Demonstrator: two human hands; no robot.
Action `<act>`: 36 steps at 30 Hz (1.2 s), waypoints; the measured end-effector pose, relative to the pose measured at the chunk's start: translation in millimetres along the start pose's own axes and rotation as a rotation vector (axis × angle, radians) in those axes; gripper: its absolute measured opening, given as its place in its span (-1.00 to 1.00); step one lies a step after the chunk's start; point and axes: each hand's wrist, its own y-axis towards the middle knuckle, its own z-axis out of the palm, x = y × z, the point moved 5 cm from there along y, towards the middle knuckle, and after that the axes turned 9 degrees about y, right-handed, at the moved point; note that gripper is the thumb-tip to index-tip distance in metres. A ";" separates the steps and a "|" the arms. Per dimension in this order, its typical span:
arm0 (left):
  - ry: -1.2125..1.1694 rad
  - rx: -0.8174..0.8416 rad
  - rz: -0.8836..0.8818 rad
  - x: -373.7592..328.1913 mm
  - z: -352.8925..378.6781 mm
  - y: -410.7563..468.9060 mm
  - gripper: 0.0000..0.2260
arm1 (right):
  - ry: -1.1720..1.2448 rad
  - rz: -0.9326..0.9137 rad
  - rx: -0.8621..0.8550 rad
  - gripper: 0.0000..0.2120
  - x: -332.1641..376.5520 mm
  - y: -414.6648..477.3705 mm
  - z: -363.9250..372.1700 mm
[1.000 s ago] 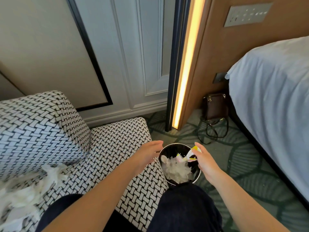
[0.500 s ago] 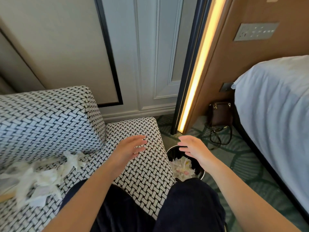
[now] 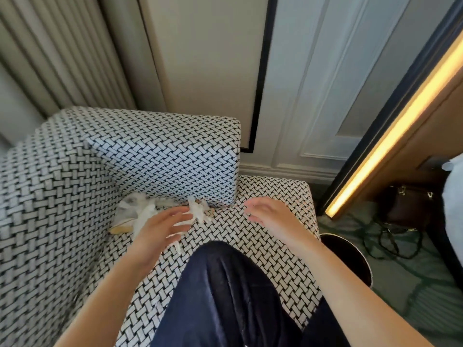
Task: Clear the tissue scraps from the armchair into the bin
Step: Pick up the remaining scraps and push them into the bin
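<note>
Tissue scraps (image 3: 146, 212) heaped on armchair (image 3: 62, 196) seat, tucked against armchair's side cushion. Left hand (image 3: 160, 229) over heap, fingers spread, empty; likely poised to gather. Right hand (image 3: 268, 214) loose, empty, above armchair seat. Bin (image 3: 350, 252) beside armchair's right edge, handy for drops.

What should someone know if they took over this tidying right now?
Left hand: open, fingers spread at the edge of the scraps, holding nothing.
Right hand: open and empty, above the seat.
Scraps: a white pile on the armchair seat, where it meets the upright padding.
Bin: on the floor to the right of the armchair; its inside is hidden.
Done: cannot tell from this view.
Left: gather the pile and drop it in the bin.
</note>
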 end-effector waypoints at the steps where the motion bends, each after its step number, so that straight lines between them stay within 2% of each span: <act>1: -0.005 -0.022 -0.017 7.5 -7.7 -0.3 -0.82 | -0.027 -0.014 0.018 -0.75 1.7 3.7 12.0; 10: -0.123 -0.186 -0.227 88.2 -71.1 -21.3 -0.85 | -0.189 -0.100 0.262 -0.74 -4.2 46.7 145.5; 18: -0.107 -0.223 -0.360 135.4 -92.5 -46.5 -0.83 | -0.344 -0.092 0.350 -0.71 -32.8 83.2 212.7; 24: -0.070 -0.246 -0.409 148.3 -100.0 -55.1 -0.82 | -0.689 0.043 0.568 -0.49 -62.3 88.9 232.0; 29: -0.072 -0.280 -0.433 150.9 -98.0 -57.1 -0.82 | -0.979 0.010 0.676 -0.43 -70.6 86.0 238.7; 32: -0.087 -0.282 -0.438 149.4 -92.4 -54.6 -0.83 | -0.957 -0.021 0.653 -0.36 -68.3 84.3 238.9; 36: -0.125 -0.265 -0.450 148.0 -83.3 -47.8 -0.82 | -0.751 -0.094 0.619 -0.39 -57.6 84.7 236.3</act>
